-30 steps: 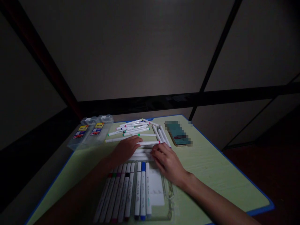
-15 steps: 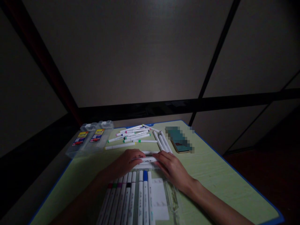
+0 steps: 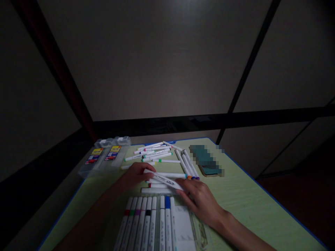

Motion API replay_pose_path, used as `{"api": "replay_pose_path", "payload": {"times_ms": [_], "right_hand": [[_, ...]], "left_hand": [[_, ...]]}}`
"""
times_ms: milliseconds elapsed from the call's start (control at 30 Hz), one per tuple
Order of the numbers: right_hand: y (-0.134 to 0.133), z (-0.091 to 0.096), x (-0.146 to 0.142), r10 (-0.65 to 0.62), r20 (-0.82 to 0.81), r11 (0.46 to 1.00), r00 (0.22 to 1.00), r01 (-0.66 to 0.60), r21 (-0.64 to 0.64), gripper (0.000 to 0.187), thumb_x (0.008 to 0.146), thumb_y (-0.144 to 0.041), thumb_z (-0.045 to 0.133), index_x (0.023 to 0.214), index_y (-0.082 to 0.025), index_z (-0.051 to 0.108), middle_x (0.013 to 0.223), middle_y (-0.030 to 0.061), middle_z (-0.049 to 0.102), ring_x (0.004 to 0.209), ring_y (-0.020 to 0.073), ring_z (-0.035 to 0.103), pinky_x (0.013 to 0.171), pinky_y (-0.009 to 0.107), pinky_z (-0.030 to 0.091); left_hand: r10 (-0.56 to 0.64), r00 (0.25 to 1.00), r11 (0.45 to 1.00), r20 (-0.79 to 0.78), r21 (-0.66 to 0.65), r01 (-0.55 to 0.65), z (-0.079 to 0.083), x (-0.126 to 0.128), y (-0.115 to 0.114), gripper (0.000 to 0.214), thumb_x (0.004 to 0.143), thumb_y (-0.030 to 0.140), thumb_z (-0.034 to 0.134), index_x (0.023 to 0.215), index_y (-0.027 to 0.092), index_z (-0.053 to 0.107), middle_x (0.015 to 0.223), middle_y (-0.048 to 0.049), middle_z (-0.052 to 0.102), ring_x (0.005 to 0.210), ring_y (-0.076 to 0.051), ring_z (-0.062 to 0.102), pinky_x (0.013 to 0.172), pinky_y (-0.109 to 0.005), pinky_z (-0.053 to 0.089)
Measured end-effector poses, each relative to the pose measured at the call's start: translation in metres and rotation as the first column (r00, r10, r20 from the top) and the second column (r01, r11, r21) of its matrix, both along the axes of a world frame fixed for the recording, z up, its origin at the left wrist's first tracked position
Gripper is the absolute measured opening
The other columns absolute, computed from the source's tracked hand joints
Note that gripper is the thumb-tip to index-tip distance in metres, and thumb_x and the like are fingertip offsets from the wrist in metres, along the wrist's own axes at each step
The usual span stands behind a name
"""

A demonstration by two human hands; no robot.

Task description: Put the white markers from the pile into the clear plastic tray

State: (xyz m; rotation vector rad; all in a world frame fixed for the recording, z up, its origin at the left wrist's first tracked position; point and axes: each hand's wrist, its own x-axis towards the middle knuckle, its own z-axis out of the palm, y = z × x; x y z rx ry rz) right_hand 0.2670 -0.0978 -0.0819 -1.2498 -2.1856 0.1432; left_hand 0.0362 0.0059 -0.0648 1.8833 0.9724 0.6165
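Note:
My left hand (image 3: 133, 174) and my right hand (image 3: 200, 198) together hold one white marker (image 3: 163, 179) by its two ends, slanted just above the green table (image 3: 248, 205). Under it lie a few more white markers (image 3: 157, 190) crosswise. Closer to me, a row of several capped markers (image 3: 146, 223) lies side by side in a clear open case (image 3: 199, 230). Both hands have their fingers pinched on the marker.
A loose heap of markers (image 3: 154, 151) lies at the table's far side, with three more markers (image 3: 187, 164) beside it. Two clear plastic boxes (image 3: 104, 157) with labels sit far left. A blurred teal flat object (image 3: 206, 161) lies far right. Dark wall panels stand behind.
The view has tilted, so everything sits lower in frame. Both hands have drawn slightly towards me and lifted one marker, which now slants between them.

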Motion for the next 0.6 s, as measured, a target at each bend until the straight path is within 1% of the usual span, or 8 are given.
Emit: {"api": "replay_pose_path", "payload": {"times_ms": [100, 167, 233, 333, 433, 600], "right_hand": [[-0.004, 0.001, -0.002, 0.043, 0.037, 0.999, 0.998, -0.043, 0.018, 0.026, 0.090, -0.026, 0.038, 0.109, -0.015, 0.052, 0.085, 0.0063, 0.068, 0.074, 0.0171, 0.063, 0.069, 0.029, 0.047], [-0.007, 0.001, -0.004, 0.083, 0.071, 0.995, 0.994, -0.087, 0.057, 0.027, 0.090, -0.025, 0.037, 0.111, -0.016, 0.051, 0.086, 0.0061, 0.068, 0.074, 0.0167, 0.063, 0.069, 0.030, 0.047], [-0.009, 0.001, -0.005, 0.119, 0.115, 0.985, 0.986, -0.132, 0.113, 0.028, 0.089, -0.024, 0.036, 0.111, -0.015, 0.051, 0.082, 0.0060, 0.067, 0.072, 0.0168, 0.062, 0.067, 0.031, 0.047], [-0.013, 0.001, -0.009, 0.174, 0.184, 0.959, 0.967, -0.209, 0.189, 0.028, 0.089, -0.023, 0.035, 0.108, -0.014, 0.053, 0.069, 0.0036, 0.064, 0.062, 0.0159, 0.059, 0.063, 0.031, 0.046], [-0.017, 0.001, -0.014, 0.221, 0.206, 0.925, 0.953, -0.271, 0.267, 0.029, 0.090, -0.026, 0.032, 0.103, -0.015, 0.055, 0.063, 0.0019, 0.061, 0.057, 0.0146, 0.056, 0.060, 0.030, 0.045], [-0.022, 0.002, -0.020, 0.245, 0.242, 0.863, 0.939, -0.325, 0.387, 0.045, 0.094, -0.039, 0.019, 0.093, -0.016, 0.058, 0.054, -0.0009, 0.057, 0.046, 0.0122, 0.050, 0.047, 0.028, 0.038]], "left_hand": [[0.055, 0.988, 0.994, 0.148, -0.097, -0.041, -0.004, 0.002, 0.003, 0.028, 0.061, 0.034, 0.066, 0.077, 0.011, 0.060, 0.054, 0.0025, 0.054, 0.050, -0.009, 0.048, 0.050, -0.021, 0.036], [0.101, 0.967, 0.987, 0.235, -0.148, -0.067, -0.005, 0.003, 0.003, 0.032, 0.057, 0.034, 0.070, 0.077, 0.012, 0.058, 0.054, 0.0031, 0.054, 0.048, -0.009, 0.048, 0.049, -0.021, 0.037], [0.149, 0.945, 0.977, 0.291, -0.191, -0.095, -0.004, 0.005, 0.003, 0.037, 0.053, 0.034, 0.074, 0.078, 0.012, 0.056, 0.057, 0.0026, 0.056, 0.048, -0.009, 0.050, 0.049, -0.021, 0.038], [0.187, 0.923, 0.965, 0.335, -0.239, -0.108, -0.004, 0.006, 0.001, 0.040, 0.055, 0.032, 0.074, 0.083, 0.013, 0.053, 0.063, 0.0013, 0.059, 0.050, -0.008, 0.052, 0.050, -0.021, 0.041], [0.186, 0.913, 0.961, 0.362, -0.261, -0.093, -0.009, 0.008, -0.001, 0.040, 0.057, 0.032, 0.074, 0.083, 0.015, 0.049, 0.063, 0.0017, 0.060, 0.050, -0.009, 0.053, 0.050, -0.021, 0.042], [0.156, 0.906, 0.956, 0.393, -0.292, -0.037, -0.018, 0.014, -0.008, 0.038, 0.062, 0.033, 0.071, 0.082, 0.016, 0.044, 0.068, 0.0003, 0.064, 0.048, -0.008, 0.052, 0.048, -0.020, 0.042]]}}
